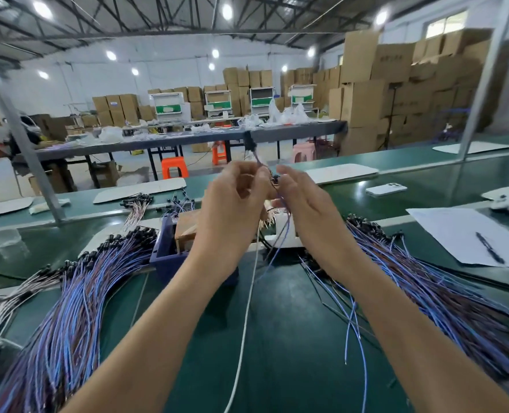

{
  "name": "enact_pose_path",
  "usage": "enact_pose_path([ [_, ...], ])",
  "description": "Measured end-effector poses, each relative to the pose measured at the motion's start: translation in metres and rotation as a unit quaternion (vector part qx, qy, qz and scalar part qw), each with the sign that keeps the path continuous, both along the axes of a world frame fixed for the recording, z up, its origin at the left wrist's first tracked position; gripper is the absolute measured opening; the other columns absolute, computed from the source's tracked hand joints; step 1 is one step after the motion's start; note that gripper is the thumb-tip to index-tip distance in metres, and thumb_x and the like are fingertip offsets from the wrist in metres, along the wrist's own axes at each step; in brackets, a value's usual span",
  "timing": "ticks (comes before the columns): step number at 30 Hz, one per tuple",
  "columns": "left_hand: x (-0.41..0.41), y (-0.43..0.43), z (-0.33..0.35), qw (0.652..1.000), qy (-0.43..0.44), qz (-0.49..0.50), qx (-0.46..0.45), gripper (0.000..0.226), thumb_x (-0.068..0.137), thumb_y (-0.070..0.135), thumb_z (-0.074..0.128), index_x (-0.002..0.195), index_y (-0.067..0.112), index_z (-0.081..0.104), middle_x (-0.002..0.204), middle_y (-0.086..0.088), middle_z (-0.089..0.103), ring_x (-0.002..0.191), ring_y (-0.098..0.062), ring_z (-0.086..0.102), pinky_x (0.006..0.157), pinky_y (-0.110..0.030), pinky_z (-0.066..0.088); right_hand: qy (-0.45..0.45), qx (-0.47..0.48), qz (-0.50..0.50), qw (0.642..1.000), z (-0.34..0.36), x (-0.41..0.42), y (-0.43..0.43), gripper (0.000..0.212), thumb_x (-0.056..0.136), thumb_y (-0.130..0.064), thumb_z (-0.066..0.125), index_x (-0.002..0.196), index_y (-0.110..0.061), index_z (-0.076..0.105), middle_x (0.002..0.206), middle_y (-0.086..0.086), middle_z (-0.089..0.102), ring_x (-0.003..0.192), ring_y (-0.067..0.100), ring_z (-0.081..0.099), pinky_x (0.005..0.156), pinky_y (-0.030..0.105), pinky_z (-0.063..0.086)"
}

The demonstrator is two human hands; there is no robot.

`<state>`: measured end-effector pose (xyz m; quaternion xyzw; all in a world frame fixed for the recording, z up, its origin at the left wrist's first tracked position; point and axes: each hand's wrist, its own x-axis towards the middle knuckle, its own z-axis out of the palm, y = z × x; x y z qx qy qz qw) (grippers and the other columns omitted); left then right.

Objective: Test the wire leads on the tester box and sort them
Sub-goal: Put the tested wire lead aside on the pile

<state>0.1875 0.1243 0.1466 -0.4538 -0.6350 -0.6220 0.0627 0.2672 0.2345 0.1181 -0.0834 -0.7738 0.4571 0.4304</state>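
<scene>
1. Leads in blue and purple lay fanned in a big bundle (68, 308) on the green worktop (277, 338), left of the blue bin (162, 254).
2. Just right of the bin and above it, the left hand (232, 204) was raised, its fingers curled and pinching a wire lead (280, 242) below its black end, which stuck up.
3. Farther right of the bin, the right hand (304, 204) faced the left, fingers curled on the same lead lower down; the lead's loose tails hung toward the worktop.
4. Well right of the bin, a second bundle (441, 287) lay spread, with a sheet of paper (456, 228) and a pen (489, 247) beyond it.
</scene>
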Motion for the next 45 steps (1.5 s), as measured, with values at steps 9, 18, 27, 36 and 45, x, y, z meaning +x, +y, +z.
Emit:
enact_pose_path([
  [9,-0.005,0.058,0.007,0.984,-0.148,-0.053,0.082,0.016,0.102,0.027,0.055,0.094,0.014,0.061,0.068,0.01,0.066,0.049,-0.007,0.054,0.044,-0.021,0.043,-0.059,0.057,-0.049,0.995,0.007,0.048,0.056,0.023,0.106,-0.031,0.047,0.113,-0.031,0.069,0.06,-0.022,0.055,0.047,0.001,0.044,0.047,0.016,0.034],
  [18,-0.009,0.13,-0.027,0.957,-0.279,-0.085,0.011,0.022,0.103,0.023,0.052,0.085,0.014,0.06,0.063,0.007,0.061,0.046,-0.008,0.051,0.046,-0.023,0.043,-0.231,0.217,-0.272,0.909,-0.021,0.098,0.105,0.022,0.101,-0.049,0.051,0.091,-0.033,0.063,0.063,-0.017,0.053,0.057,0.005,0.052,0.048,0.019,0.032],
  [27,-0.007,0.189,-0.075,0.889,-0.216,-0.169,-0.366,0.028,0.107,0.023,0.045,0.117,0.0,0.058,0.115,-0.011,0.07,0.079,-0.011,0.07,0.062,-0.022,0.06,-0.498,0.214,-0.333,0.771,-0.076,0.103,0.133,0.049,0.106,-0.05,0.033,0.146,-0.023,0.043,0.141,0.003,0.05,0.127,0.024,0.048,0.099,0.038,0.043],
  [36,-0.016,0.126,-0.102,0.897,-0.179,-0.214,-0.343,0.032,0.105,0.004,0.037,0.119,0.012,0.065,0.1,-0.01,0.07,0.082,-0.016,0.066,0.077,-0.036,0.058,-0.241,0.282,-0.325,0.87,-0.105,0.024,0.058,0.028,0.092,-0.022,0.063,0.12,-0.019,0.064,0.116,0.0,0.065,0.108,0.025,0.059,0.087,0.041,0.05],
  [45,-0.107,-0.044,-0.134,0.842,-0.224,-0.166,-0.462,0.025,0.106,0.03,0.047,0.11,0.016,0.068,0.096,-0.001,0.077,0.083,-0.019,0.075,0.071,-0.029,0.06,-0.192,0.257,-0.118,0.94,-0.141,-0.06,-0.039,0.035,0.094,-0.026,0.042,0.119,-0.027,0.067,0.113,-0.009,0.068,0.103,0.018,0.061,0.091,0.035,0.049],
])
